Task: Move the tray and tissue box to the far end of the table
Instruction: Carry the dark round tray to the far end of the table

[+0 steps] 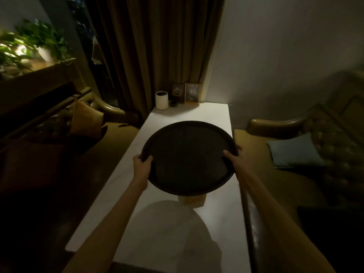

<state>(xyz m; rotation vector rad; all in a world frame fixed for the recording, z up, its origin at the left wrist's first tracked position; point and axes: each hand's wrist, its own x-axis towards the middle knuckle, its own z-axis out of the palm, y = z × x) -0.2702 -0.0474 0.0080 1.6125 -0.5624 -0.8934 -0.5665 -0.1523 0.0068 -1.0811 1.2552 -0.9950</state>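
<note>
A round dark tray (189, 156) hangs above the middle of the white table (169, 231), lifted off its surface. My left hand (142, 164) grips the tray's left rim, thumb over the edge. My right hand (235, 160) holds the right rim the same way. Under the tray's near edge a light wooden tissue box (194, 201) stands on the table, mostly hidden by the tray.
At the table's far end stand a white cylindrical cup (162, 99), a small dark item and two framed signs (192, 93) against the curtain. Sofas with cushions flank the table on both sides. A leafy plant (33, 44) sits at far left.
</note>
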